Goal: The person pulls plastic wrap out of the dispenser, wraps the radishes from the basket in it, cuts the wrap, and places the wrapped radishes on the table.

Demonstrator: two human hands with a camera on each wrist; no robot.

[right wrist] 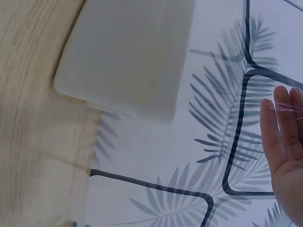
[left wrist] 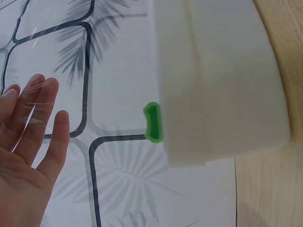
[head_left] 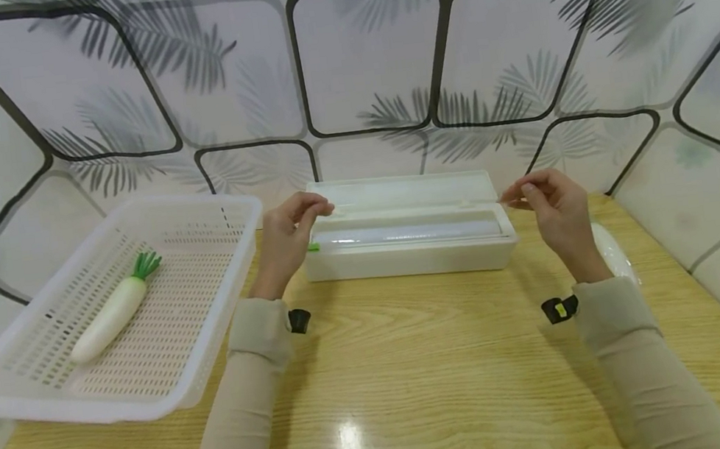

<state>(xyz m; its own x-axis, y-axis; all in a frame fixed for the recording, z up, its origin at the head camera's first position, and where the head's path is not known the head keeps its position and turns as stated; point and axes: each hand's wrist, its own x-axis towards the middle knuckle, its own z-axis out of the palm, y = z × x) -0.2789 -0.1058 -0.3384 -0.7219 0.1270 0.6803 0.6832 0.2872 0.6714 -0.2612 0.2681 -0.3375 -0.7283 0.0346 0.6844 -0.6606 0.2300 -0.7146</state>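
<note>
A white plastic wrap dispenser box (head_left: 411, 260) stands on the table with its lid (head_left: 403, 191) raised, and a roll of plastic wrap (head_left: 408, 234) lies inside. Just above its left end, my left hand (head_left: 284, 237) pinches the clear wrap between thumb and fingers; thin stretched folds cross the fingertips in the left wrist view. My right hand (head_left: 559, 213) pinches the other side of the wrap past the box's right end, where fine creases (right wrist: 279, 107) reach its fingers. Between the hands the sheet is nearly invisible. A green slider (left wrist: 152, 122) projects from the box's left end.
To the left stands a white perforated basket (head_left: 214, 345) with a white radish (head_left: 111, 319) with green stalk ends in it. Partly behind the right wrist is a white, shiny rounded object (head_left: 615, 255). A patterned wall covering (head_left: 374, 60) rises behind the wooden table (head_left: 442, 363).
</note>
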